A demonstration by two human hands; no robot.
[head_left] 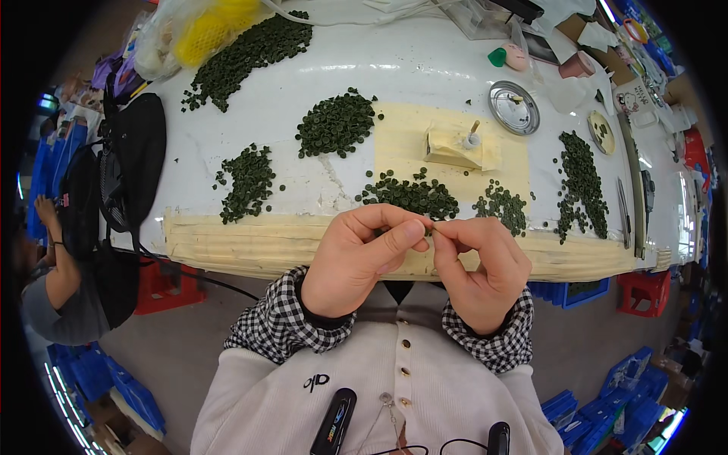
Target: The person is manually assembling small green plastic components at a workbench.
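1. A tiny piece (431, 230), mostly hidden, sits mid-frame; it's probably light and stiff, best pinched by its edges.
2. Left grip (349, 262) and right grip (485, 265) clamp it between fingertips.
3. Little green discs (413, 196) lie just above, on the white counter (379, 68).

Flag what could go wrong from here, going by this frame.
1. The left hand and right hand seem to pinch a tiny piece, mostly hidden; it could slip and be lost.
2. The pile of dark green button-like pieces lies just beyond the fingers; a knuckle might scatter some.
3. The smaller green pile sits close beside that one, so the two might mix.
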